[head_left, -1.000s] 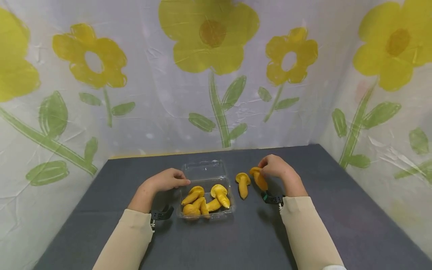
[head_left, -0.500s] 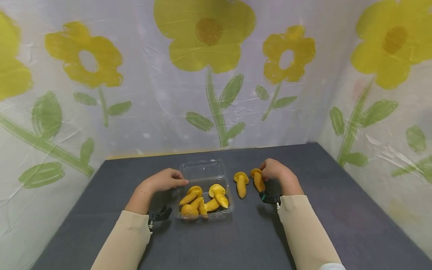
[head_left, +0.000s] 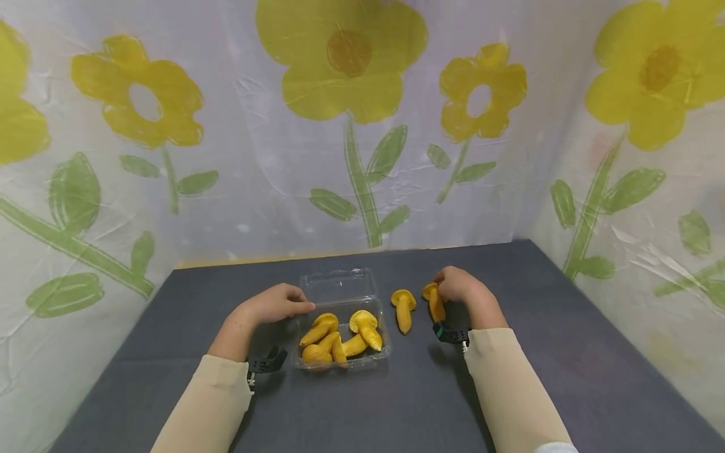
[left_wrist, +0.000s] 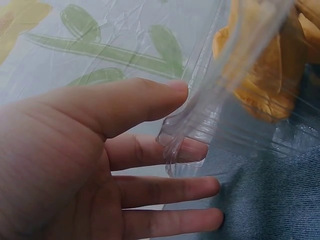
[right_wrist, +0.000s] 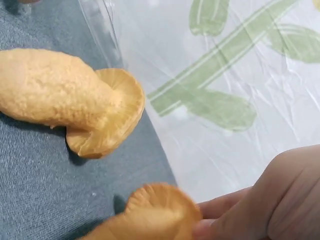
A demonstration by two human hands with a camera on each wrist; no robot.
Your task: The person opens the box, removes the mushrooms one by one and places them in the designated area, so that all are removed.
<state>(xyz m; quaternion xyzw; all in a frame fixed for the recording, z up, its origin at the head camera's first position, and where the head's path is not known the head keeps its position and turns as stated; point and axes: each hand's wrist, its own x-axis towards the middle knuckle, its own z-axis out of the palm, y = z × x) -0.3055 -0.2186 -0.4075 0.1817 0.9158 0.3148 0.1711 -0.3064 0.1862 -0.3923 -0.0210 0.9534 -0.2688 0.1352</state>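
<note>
A dark blue-grey cloth point(head_left: 362, 412) meets whitish sheeting point(head_left: 255, 189) patterned with yellow flowers. The left hand point(head_left: 270, 306) pinches a clear plastic container point(head_left: 389, 347) at its left edge, holding yellow-orange mushrooms point(head_left: 367, 328). Rightward, past a loose mushroom point(head_left: 404, 311), the right hand point(head_left: 461, 287) pinches a flared-cap mushroom point(head_left: 436, 308) by its cap.

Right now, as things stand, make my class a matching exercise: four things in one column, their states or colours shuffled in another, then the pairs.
Things:
1. Left hand
2. Right hand
3. Clear container
4. Table

States or colours:
A. Dark grey-blue
B. Holds a mushroom
C. Lid open, mushrooms inside
D. Pinches the container's edge

Pairs: 1-D, 2-B, 3-C, 4-A
</note>
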